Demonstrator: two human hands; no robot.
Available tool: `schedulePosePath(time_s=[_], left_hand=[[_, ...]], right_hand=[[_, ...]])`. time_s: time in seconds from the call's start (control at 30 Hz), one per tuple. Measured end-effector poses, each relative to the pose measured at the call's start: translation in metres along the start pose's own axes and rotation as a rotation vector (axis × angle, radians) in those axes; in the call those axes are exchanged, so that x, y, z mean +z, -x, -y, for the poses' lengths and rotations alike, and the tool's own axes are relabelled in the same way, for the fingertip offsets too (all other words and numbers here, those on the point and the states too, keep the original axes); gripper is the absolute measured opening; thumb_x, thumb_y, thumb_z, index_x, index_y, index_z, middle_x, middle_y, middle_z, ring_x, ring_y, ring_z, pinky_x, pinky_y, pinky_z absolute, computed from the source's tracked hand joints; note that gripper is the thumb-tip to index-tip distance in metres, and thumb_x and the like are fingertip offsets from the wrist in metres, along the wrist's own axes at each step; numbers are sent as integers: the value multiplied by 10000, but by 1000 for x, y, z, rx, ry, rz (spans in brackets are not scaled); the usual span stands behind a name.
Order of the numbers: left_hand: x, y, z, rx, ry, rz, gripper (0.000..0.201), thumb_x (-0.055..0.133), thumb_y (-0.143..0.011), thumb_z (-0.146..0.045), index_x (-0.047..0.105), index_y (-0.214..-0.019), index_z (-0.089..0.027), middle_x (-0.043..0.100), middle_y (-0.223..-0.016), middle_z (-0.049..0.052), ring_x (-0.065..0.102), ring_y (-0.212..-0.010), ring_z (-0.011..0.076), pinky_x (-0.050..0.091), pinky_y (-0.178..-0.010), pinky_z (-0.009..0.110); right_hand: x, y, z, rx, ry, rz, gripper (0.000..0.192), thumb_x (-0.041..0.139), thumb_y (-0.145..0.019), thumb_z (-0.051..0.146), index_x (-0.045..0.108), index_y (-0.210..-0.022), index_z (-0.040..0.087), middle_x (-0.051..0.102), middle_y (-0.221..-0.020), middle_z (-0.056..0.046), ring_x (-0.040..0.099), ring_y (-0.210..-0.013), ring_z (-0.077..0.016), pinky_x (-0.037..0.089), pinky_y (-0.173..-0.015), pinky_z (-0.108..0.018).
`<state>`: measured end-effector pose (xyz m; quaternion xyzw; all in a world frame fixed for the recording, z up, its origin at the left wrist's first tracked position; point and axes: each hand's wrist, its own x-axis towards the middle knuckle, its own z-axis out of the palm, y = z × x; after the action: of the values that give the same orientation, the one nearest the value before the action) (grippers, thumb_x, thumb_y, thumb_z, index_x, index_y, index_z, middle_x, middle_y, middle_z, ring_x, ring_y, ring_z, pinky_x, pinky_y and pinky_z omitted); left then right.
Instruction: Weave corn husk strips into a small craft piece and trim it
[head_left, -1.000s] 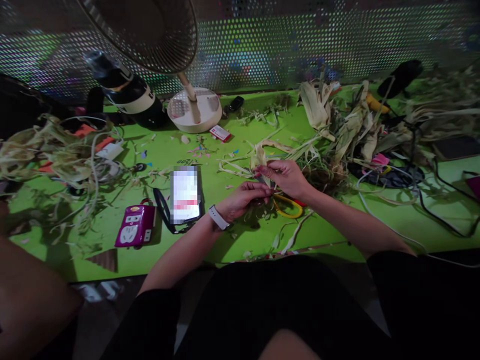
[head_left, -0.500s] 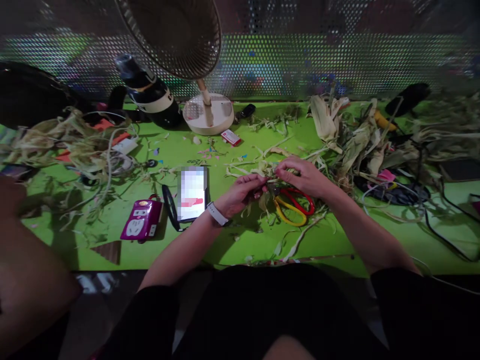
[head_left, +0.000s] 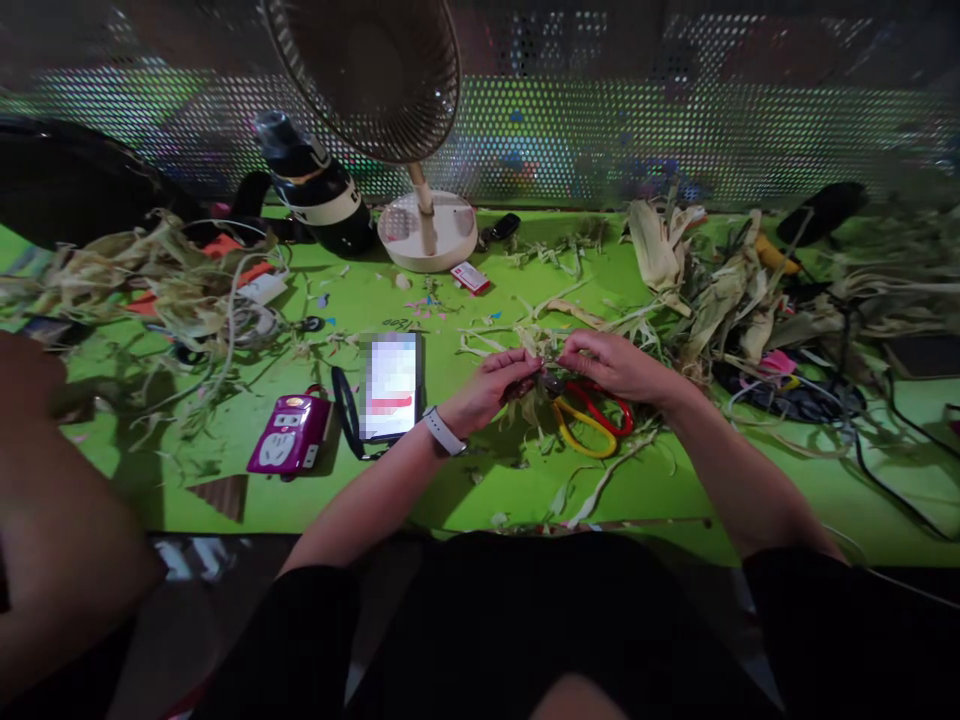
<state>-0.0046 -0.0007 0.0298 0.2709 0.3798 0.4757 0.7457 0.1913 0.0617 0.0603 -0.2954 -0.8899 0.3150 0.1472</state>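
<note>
My left hand (head_left: pixel 504 382), with a pale band on its wrist, pinches a small bunch of dried corn husk (head_left: pixel 534 342) near the middle of the green table. Just to its right, the fingertips of my right hand (head_left: pixel 609 362) are pinched together on the same husk. The strip between the fingers is too small to make out well. Below the hands lies a pair of scissors (head_left: pixel 586 442) with one yellow and one red handle loop; its blades are mostly hidden under husk and fingers.
Left of my hands lie a lit phone (head_left: pixel 390 385) and a purple power socket (head_left: pixel 289 435). A fan (head_left: pixel 427 235) and a black bottle (head_left: pixel 326 200) stand behind. Husk piles (head_left: pixel 720 290) with cables spread at the right. Another person's arm (head_left: pixel 67 500) rests at far left.
The view has shifted slightly, moving the table things a little to the right. My right hand's fingers have drawn closer together and slightly away from my left fingertips.
</note>
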Motion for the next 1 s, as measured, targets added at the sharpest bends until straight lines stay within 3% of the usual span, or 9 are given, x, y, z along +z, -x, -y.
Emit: schedulePosePath(time_s=[0.17,0.3,0.37,0.4,0.47,0.57,0.77,1.0], left_hand=[[0,0,-1,15,-1,-11,180,817,-627,-218,705,-737,-130,648,-659,-17,520,-545,33,379,-523,158],[-1,-1,-1,29,6,-25,170,797,-667,-229,676,-737,-132,671,-663,-5,603,-577,70,454,-585,185],[-1,-2,-1,40,44,-41,177,791,-677,-241,682,-764,-132,706,-708,20,658,-636,106,492,-643,213],[-1,-3,-1,50,74,-53,181,792,-674,-240,687,-775,-131,722,-738,33,676,-670,119,504,-672,223],[-1,-4,0,66,123,-66,191,793,-672,-245,698,-788,-128,742,-784,51,697,-732,138,516,-719,236],[-2,-5,3,74,159,-86,211,786,-684,-302,703,-775,-132,748,-771,53,704,-762,154,516,-719,239],[1,-7,9,140,236,-176,191,826,-610,-230,717,-739,-141,737,-720,6,700,-727,124,521,-752,226],[6,-4,9,84,234,-201,130,808,-630,-191,726,-722,-148,733,-719,15,682,-706,118,524,-708,218]], right_hand=[[1,0,-2,12,11,-67,383,417,-942,516,547,-786,191,579,-743,-36,518,-700,-163,378,-662,-279],[3,2,9,17,102,-399,334,489,-913,503,578,-782,208,625,-830,-67,545,-823,-207,397,-770,-333],[7,4,18,39,150,-507,347,491,-914,481,575,-713,212,603,-745,-55,527,-755,-193,392,-730,-326],[10,5,22,58,154,-473,370,484,-917,471,569,-670,209,578,-680,-43,507,-686,-176,382,-680,-312],[19,7,29,96,141,-276,390,506,-902,473,584,-638,197,570,-622,-31,480,-598,-147,354,-609,-289],[36,5,29,161,137,-117,344,562,-858,488,648,-754,171,654,-753,-63,526,-647,-148,353,-619,-276],[63,-2,20,322,-131,-76,366,519,-861,486,639,-780,150,628,-684,-28,491,-588,-125,361,-569,-249],[73,-1,24,195,-381,-200,217,532,-849,353,629,-802,165,647,-769,-22,558,-728,-147,442,-714,-263]])
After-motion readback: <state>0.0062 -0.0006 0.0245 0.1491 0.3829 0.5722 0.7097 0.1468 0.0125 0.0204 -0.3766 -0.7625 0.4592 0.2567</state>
